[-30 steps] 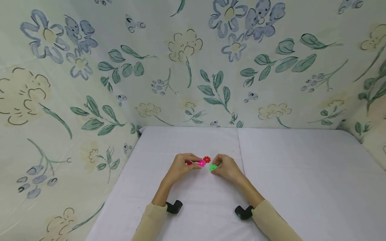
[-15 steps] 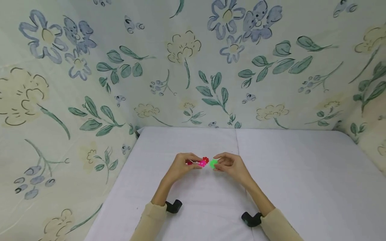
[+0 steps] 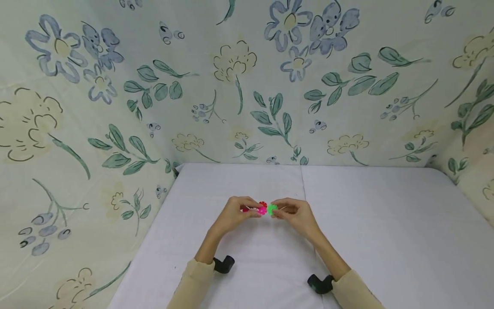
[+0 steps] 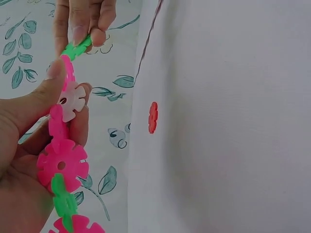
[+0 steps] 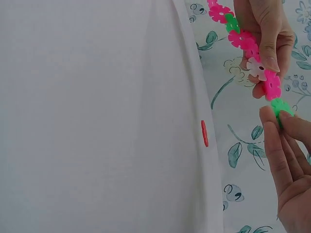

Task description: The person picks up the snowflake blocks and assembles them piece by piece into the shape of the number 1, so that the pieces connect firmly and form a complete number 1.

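Note:
My left hand point(image 3: 231, 213) pinches a chain of interlocking snowflake discs between thumb and fingers. The chain has pink discs point(image 4: 73, 160), a white disc point(image 4: 75, 102) and a green disc point(image 4: 62, 196), and it hangs along the palm in the left wrist view. Facing it, my right hand point(image 3: 299, 214) pinches a single green snowflake disc point(image 5: 280, 107) by its edge. The rim of that green disc meets the pink end disc point(image 5: 272, 86) of the chain. Fingers hide part of the chain in the head view.
A loose red snowflake disc point(image 4: 153, 117) lies on the white-covered table point(image 3: 386, 223), just beyond the hands. Floral cloth point(image 3: 239, 94) hangs behind the table and at its sides. A black wrist camera point(image 3: 224, 264) sticks out from the left wrist, another black camera point(image 3: 320, 284) from the right.
My right hand first drew slightly back and turned the green disc, then moved left to bring it against the chain's pink end disc. The left hand has barely shifted and keeps its grip.

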Demonstrator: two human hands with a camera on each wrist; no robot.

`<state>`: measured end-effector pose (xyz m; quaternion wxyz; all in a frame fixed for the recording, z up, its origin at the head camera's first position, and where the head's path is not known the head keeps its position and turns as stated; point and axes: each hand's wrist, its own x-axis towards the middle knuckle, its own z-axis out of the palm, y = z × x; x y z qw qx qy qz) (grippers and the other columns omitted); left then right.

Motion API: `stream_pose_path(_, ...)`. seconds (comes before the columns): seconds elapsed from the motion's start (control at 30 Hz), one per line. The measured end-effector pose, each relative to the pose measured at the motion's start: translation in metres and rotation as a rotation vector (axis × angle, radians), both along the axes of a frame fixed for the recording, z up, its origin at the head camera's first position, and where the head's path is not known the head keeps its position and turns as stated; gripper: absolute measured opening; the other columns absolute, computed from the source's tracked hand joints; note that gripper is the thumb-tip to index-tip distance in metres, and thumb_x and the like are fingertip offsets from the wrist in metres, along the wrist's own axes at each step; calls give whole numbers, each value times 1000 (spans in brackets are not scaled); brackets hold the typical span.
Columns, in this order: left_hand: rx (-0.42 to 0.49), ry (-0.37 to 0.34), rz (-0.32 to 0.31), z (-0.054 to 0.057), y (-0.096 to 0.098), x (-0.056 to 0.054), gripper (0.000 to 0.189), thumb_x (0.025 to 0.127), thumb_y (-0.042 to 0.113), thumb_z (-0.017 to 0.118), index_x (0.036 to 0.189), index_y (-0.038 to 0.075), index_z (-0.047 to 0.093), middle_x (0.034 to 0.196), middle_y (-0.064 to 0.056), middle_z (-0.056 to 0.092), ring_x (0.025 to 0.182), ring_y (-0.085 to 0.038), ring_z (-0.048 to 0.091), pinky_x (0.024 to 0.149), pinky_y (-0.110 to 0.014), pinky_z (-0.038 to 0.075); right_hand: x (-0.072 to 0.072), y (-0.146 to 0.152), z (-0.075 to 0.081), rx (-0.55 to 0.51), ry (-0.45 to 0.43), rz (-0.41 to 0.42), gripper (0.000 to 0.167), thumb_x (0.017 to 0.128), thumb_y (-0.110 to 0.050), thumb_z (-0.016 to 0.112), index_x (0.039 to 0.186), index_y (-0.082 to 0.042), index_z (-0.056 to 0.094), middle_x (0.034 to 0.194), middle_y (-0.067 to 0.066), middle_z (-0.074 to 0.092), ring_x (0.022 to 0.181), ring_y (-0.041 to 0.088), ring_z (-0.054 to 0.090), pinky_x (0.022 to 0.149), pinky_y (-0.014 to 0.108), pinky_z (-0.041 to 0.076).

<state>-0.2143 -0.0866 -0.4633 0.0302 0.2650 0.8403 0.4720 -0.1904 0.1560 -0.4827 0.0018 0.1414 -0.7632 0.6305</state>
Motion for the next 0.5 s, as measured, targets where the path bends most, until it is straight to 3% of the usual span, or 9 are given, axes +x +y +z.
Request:
stream_pose_path(0.2, -3, -9, -8, 1, 2, 0, 19, 87, 16, 84, 105, 11, 83, 103, -2, 79, 92, -13, 64, 76, -23, 53, 0, -2, 3, -19, -46, -26, 25, 93, 0, 73, 118, -2, 73, 108, 23, 73, 87, 20, 79, 79, 31, 64)
stream_pose_path(0.5, -7, 3, 0, 4, 2, 0, 21, 86, 15, 84, 106, 11, 83, 102, -1, 80, 92, -13, 66, 77, -23, 54, -1, -2, 0, -38, 4, 4, 27, 92, 4, 73, 119, 2, 73, 104, 24, 74, 85, 15, 79, 78, 32, 64)
